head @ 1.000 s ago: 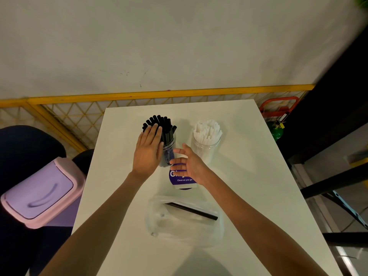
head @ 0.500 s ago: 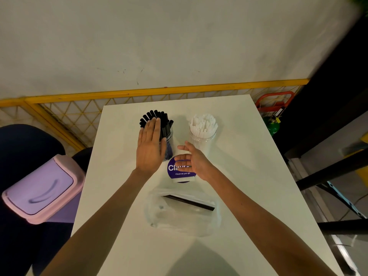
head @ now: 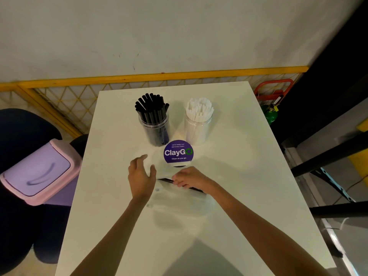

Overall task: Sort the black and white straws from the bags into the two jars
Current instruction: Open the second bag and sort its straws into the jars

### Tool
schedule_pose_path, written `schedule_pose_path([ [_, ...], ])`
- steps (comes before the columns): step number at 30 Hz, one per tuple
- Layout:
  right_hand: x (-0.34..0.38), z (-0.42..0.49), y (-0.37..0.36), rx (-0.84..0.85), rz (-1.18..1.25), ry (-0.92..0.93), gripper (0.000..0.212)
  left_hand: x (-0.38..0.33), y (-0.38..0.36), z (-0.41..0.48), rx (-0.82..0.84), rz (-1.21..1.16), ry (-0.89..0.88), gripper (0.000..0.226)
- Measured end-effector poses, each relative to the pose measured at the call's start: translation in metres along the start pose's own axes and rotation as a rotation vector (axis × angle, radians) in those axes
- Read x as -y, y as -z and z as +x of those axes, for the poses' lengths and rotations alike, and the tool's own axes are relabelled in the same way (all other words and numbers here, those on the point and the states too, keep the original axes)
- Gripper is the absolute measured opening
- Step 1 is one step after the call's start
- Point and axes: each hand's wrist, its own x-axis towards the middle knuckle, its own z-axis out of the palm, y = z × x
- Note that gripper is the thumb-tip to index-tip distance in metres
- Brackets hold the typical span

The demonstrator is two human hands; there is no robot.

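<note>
At the bag, black straw lying crosswise

I pull the left hand off the black-straw jar, back toward 6 o'clock; it's now open at the 9 o'clock edge of the bag. The right hand drops off the ClayGo sign, also toward 6 o'clock, and its fingers now curl on the black straw. The sign is fully uncovered.
</note>
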Motion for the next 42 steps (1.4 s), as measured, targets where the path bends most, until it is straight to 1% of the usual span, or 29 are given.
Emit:
schedule_pose_path([
  [2, -0.011, 0.005, -0.005, -0.053, -0.196, 0.001, 0.028, 0.013, -0.001, -0.009, 0.088, 0.049, 0.156, 0.052],
  [3, -0.014, 0.006, -0.006, -0.085, -0.263, 0.008, 0.028, 0.017, -0.001, -0.012, 0.140, 0.073, 0.191, 0.057],
  [5, -0.016, 0.008, -0.007, -0.117, -0.328, 0.042, 0.032, 0.024, -0.003, -0.015, 0.229, 0.106, 0.199, 0.059],
  [7, -0.015, 0.012, -0.003, -0.145, -0.364, 0.110, 0.033, 0.028, -0.006, -0.011, 0.284, 0.112, 0.203, 0.051],
  [10, -0.012, 0.018, 0.002, -0.178, -0.388, 0.200, 0.036, 0.026, -0.006, 0.000, 0.269, 0.069, 0.217, 0.033],
  [13, -0.016, 0.026, 0.003, -0.195, -0.432, 0.257, 0.040, 0.021, -0.005, 0.010, 0.245, 0.020, 0.224, 0.023],
  [20, -0.026, 0.053, -0.005, -0.197, -0.674, 0.361, 0.033, 0.026, -0.006, 0.021, 0.322, -0.018, 0.242, 0.019],
  [23, -0.023, 0.066, -0.004, -0.197, -0.777, 0.381, 0.036, 0.029, -0.004, 0.019, 0.346, -0.003, 0.229, 0.017],
  [27, -0.025, 0.080, -0.005, -0.144, -0.977, 0.387, 0.044, 0.034, -0.004, 0.016, 0.349, 0.006, 0.230, 0.020],
  [31, -0.028, 0.088, -0.006, -0.170, -1.142, 0.410, 0.041, 0.036, -0.006, 0.013, 0.340, 0.009, 0.259, 0.023],
  [37, -0.031, 0.091, -0.007, -0.196, -1.219, 0.379, 0.040, 0.033, -0.010, 0.011, 0.312, 0.020, 0.268, 0.026],
  [42, -0.034, 0.084, 0.002, -0.181, -1.106, 0.372, 0.039, 0.031, -0.008, 0.012, 0.268, 0.054, 0.231, 0.026],
])
